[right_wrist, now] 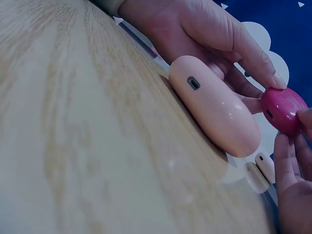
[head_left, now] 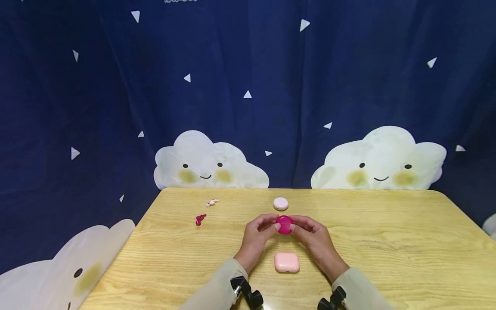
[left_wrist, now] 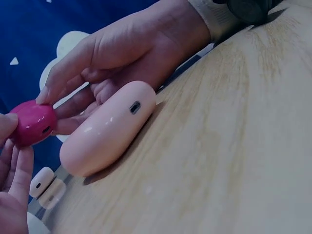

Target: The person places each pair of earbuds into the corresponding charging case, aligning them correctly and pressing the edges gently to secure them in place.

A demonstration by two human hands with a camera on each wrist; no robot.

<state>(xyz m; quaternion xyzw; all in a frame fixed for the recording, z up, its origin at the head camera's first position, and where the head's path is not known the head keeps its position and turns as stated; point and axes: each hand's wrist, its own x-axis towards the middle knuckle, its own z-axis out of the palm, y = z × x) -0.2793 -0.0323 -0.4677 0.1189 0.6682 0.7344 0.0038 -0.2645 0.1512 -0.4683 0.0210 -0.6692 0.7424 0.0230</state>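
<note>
Both hands hold a round magenta earbud case (head_left: 284,224) by its opposite sides, above the middle of the table. My left hand (head_left: 255,237) pinches its left side, the thumb on the near face. On the other side, my right hand (head_left: 315,241) grips it the same way. A small dark port shows on the magenta case (left_wrist: 34,122) in the left wrist view, and its lid looks closed. A light pink rounded-rectangular earbud case (head_left: 287,262) lies between the forearms, its port (right_wrist: 194,83) facing the wrist cameras.
Behind the hands sits a pale pink round case (head_left: 280,203). Magenta earbuds (head_left: 200,219) and pale pink earbuds (head_left: 212,203) lie at the left on the wooden table (head_left: 387,241). A dark blue curtain (head_left: 248,56) with clouds hangs behind the table.
</note>
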